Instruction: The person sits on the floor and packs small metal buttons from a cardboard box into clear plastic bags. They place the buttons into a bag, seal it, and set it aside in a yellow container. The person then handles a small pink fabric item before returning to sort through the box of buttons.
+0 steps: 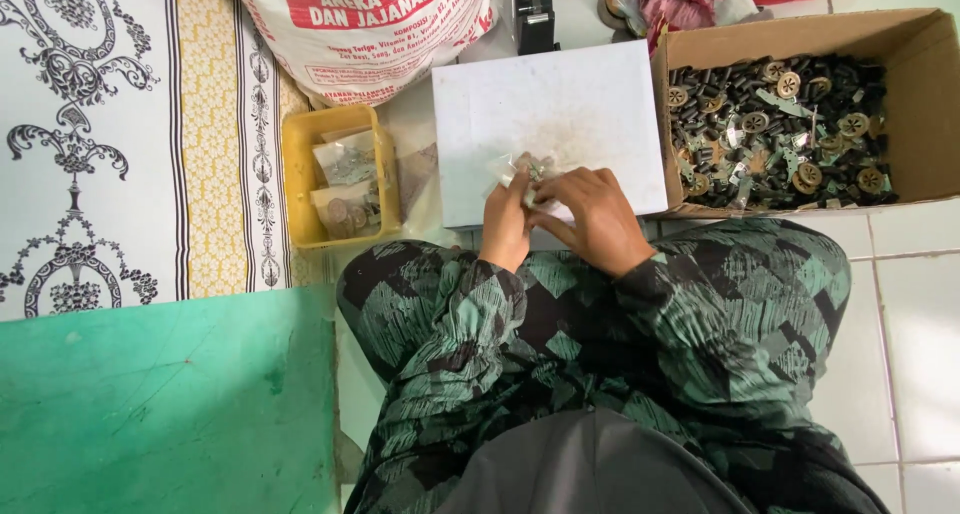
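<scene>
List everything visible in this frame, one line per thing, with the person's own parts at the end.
small clear bag: one, transparent, held between both hands over the white board
white board: one, white and scuffed, on the floor ahead of the knees
cardboard box: one, brown, right of the board, holding dark small parts and round brass-coloured wheels
yellow tray: one, yellow, left of the board, holding filled clear bags
printed sack: one, white with red print, top centre
tape dispenser: one, black, behind the board
patterned mat: one, white with black ornament, left
green sheet: one, green, lower left
left hand: on the bag
right hand: on the bag
</scene>
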